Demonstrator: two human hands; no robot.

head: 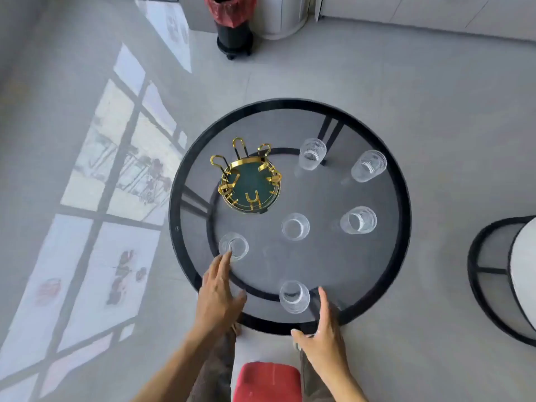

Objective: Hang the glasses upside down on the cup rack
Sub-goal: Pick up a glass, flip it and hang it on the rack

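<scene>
Several clear glasses stand upright on a round black-rimmed glass table [185,175]. The gold cup rack [250,181], with a dark green base and empty hooks, stands at the table's left back. My left hand [217,291] is open, its fingertips touching the near-left glass [233,246]. My right hand [322,326] is open just right of the nearest glass [294,296], apart from it. Other glasses stand at the centre [295,226], right [358,220], far right [369,165] and back [312,154].
A second round table [475,274] stands at the right edge. On the floor beyond the table is a black bin with a red bag [232,21]. A red stool [266,381] sits between my legs. Grey floor surrounds the table.
</scene>
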